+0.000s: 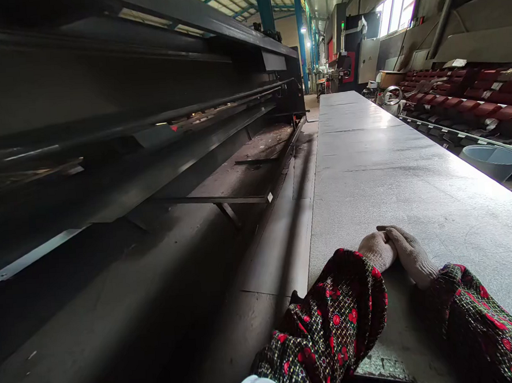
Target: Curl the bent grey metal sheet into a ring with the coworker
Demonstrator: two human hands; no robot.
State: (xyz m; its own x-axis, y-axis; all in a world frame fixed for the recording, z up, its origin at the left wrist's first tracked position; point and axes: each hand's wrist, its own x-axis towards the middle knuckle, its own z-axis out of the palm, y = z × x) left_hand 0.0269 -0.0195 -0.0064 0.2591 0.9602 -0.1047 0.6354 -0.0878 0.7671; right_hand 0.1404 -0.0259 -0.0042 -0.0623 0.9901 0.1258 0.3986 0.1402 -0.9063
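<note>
My left hand (377, 250) and my right hand (412, 257) meet over the near end of a long metal sheet (366, 150). Both wear pale knitted gloves. The right hand is closed over the left, its fingers together, while the fingers of the left are hidden. No tool or part shows in either hand. Dark sleeve covers with red flowers reach up to the wrists. The sheet is grey and shiny, with dark streaks across it, and stretches far ahead.
Left of the sheet stands a long dark machine (212, 49), with a support bar (213, 200) sticking out low. To the right are a pale bucket (492, 161), dark red rollers or bundles (471, 106) and a handwheel (392, 95). Another machine (352, 58) stands at the back.
</note>
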